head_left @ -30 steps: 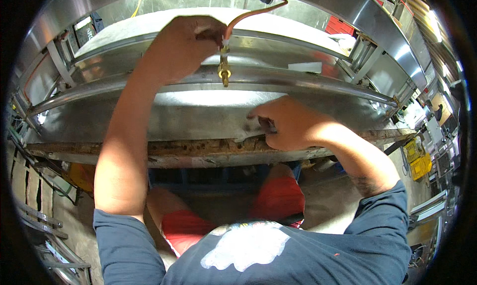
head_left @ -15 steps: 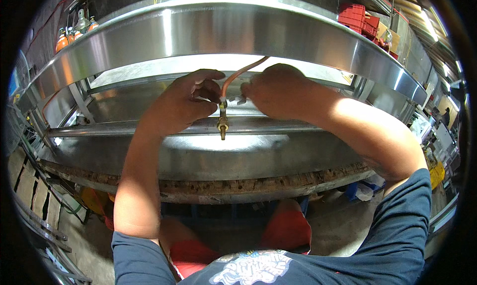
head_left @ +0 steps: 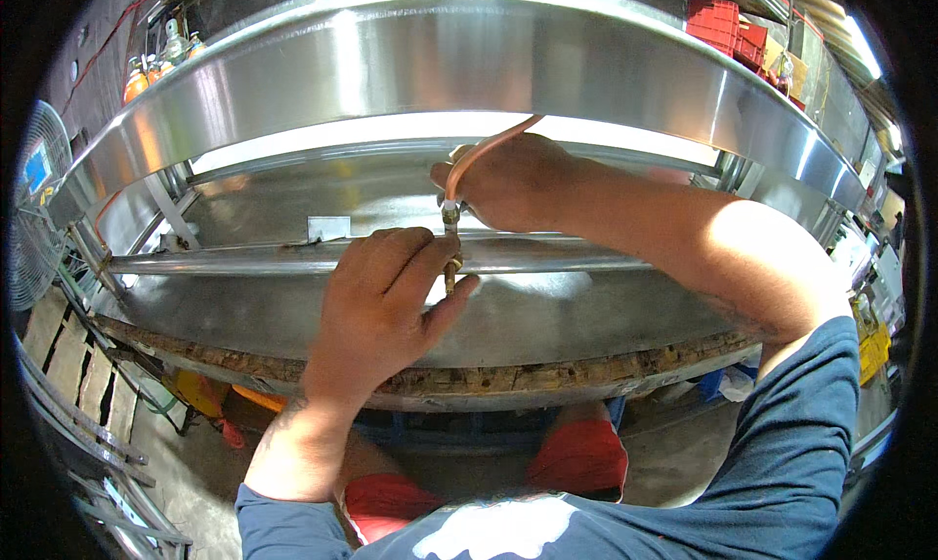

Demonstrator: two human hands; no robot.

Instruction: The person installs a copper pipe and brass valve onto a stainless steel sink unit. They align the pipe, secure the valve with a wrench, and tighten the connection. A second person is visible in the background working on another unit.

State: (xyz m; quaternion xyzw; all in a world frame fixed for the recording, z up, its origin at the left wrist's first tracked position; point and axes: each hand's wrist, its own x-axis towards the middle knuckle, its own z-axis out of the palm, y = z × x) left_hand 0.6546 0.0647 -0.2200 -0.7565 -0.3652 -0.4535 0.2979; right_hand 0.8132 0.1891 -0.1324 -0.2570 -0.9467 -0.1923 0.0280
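Observation:
A copper tube [head_left: 479,153] curves down from under the steel edge to a brass fitting [head_left: 451,260], with a whitish band where the two meet. My left hand [head_left: 383,284] is closed on the fitting, fingers on its upper part and thumb lower down. Behind the tube, close above the joint, is my right hand [head_left: 516,181]. Its fingers are curled and partly hidden by the tube, so what they grip does not show.
A long curved stainless steel panel [head_left: 430,57] spans the far side. Below it runs a steel rail [head_left: 234,265], with a small white label [head_left: 329,229] behind. A worn wooden edge [head_left: 489,376] lies nearest me. A fan [head_left: 41,184] stands left; red crates [head_left: 713,24] sit far right.
My left hand has come down from beside the tube's end onto the brass fitting. My right hand has shifted left, behind the tube. The white label has come into sight.

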